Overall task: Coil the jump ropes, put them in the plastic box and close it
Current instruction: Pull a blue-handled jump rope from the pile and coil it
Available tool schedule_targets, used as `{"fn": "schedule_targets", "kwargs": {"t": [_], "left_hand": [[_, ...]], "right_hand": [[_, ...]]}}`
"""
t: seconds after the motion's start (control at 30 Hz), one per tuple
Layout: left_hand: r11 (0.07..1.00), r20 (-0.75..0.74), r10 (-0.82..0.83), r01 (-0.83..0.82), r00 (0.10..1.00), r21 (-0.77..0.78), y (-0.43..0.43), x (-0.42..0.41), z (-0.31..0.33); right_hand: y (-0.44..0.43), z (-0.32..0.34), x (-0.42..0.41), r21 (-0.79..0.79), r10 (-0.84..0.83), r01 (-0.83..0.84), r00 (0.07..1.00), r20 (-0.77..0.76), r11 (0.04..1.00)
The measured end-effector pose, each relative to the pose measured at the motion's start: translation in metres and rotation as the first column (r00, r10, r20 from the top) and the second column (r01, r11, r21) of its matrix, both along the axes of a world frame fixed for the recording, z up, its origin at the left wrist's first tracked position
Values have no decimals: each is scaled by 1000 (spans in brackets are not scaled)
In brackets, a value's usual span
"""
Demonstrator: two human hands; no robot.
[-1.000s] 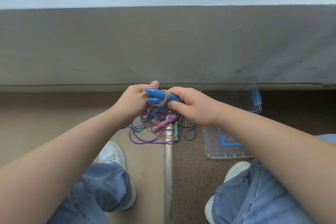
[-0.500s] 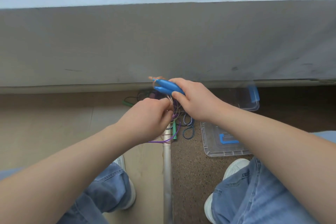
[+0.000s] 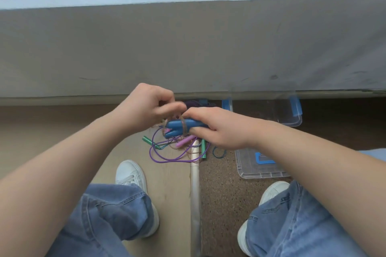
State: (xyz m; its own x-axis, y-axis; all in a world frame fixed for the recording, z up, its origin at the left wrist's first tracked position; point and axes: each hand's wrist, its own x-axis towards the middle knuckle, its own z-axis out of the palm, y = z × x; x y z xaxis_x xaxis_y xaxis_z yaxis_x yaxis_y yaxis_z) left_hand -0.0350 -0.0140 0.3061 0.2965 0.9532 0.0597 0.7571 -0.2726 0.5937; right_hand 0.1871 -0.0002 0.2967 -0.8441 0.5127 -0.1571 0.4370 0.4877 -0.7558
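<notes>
My right hand (image 3: pixel 217 127) grips two blue jump-rope handles (image 3: pixel 177 126) held together and pointing left. A clear brownish rope (image 3: pixel 184 125) loops round them. My left hand (image 3: pixel 148 108) hovers just above and left of the handles, its fingers curled and pinching that rope. Below on the floor lies a tangle of ropes: a purple rope (image 3: pixel 167 156), a pink handle (image 3: pixel 184 141) and green handles (image 3: pixel 149 141). The clear plastic box (image 3: pixel 290 120) with blue latches stands open at the right, by the wall. Its clear lid (image 3: pixel 261 170) lies flat in front of it.
A grey wall (image 3: pixel 188 48) rises right behind the ropes. A metal floor strip (image 3: pixel 195 198) divides the beige floor from the speckled brown floor. My white shoes (image 3: pixel 130 173) and jeans-clad knees sit on either side of it.
My left hand has risen from below the handles to above them, carrying the clear rope round the blue handles. My right hand has dropped slightly with the handles.
</notes>
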Motion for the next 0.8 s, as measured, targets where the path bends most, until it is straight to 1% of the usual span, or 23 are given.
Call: {"fn": "schedule_targets", "kwargs": {"t": [0.03, 0.07, 0.13, 0.2, 0.27, 0.33, 0.37, 0.43, 0.47, 0.53, 0.6, 0.63, 0.7, 0.77, 0.8], "left_hand": [[990, 91, 78, -66, 993, -122, -1, 1, -4], [971, 167, 151, -114, 974, -211, -1, 2, -8], [941, 246, 277, -210, 929, -267, -2, 7, -16], [924, 238, 343, -280, 909, -260, -3, 15, -20], [912, 215, 356, -287, 910, -293, -5, 23, -20], [892, 173, 341, -260, 924, -370, -12, 29, -17], [902, 132, 293, -228, 947, -366, -15, 31, -15], [965, -48, 92, -101, 995, -241, -21, 32, -14], [988, -148, -18, -6, 989, -156, -23, 32, -14], [985, -285, -170, 168, 943, -32, -23, 31, -14], [971, -347, -210, 237, 914, 36, -19, 28, -12], [969, -357, -199, 237, 913, 65, -16, 26, -9], [976, -341, -135, 184, 930, 114, -9, 19, -5], [988, -310, -56, 97, 949, 118, -3, 9, -2], [995, -264, -23, 49, 964, 91, -2, 5, -1]], "right_hand": [[-2, 2, 0, -51, -26, 24, 999, -28, 998], [-3, 3, 0, -94, -68, 62, 996, -60, 994], [-2, 3, 1, -138, -177, 160, 978, -113, 977], [2, -1, 2, -141, -273, 254, 952, -137, 957], [7, -5, 3, -142, -377, 356, 912, -161, 923], [15, -10, 6, -126, -485, 470, 861, -153, 874], [19, -12, 8, -82, -521, 514, 845, -118, 854], [25, -16, 14, 41, -549, 549, 835, 13, 835], [26, -18, 16, 98, -543, 535, 836, 84, 839], [24, -24, 17, 173, -463, 435, 868, 180, 883], [18, -29, 14, 185, -328, 289, 915, 235, 939], [14, -29, 13, 160, -244, 208, 936, 253, 965], [8, -24, 13, 84, -76, 55, 960, 271, 995], [3, -13, 12, -38, 20, -11, 973, 232, 999], [1, -8, 11, -103, 35, -16, 983, 178, 995]]}}
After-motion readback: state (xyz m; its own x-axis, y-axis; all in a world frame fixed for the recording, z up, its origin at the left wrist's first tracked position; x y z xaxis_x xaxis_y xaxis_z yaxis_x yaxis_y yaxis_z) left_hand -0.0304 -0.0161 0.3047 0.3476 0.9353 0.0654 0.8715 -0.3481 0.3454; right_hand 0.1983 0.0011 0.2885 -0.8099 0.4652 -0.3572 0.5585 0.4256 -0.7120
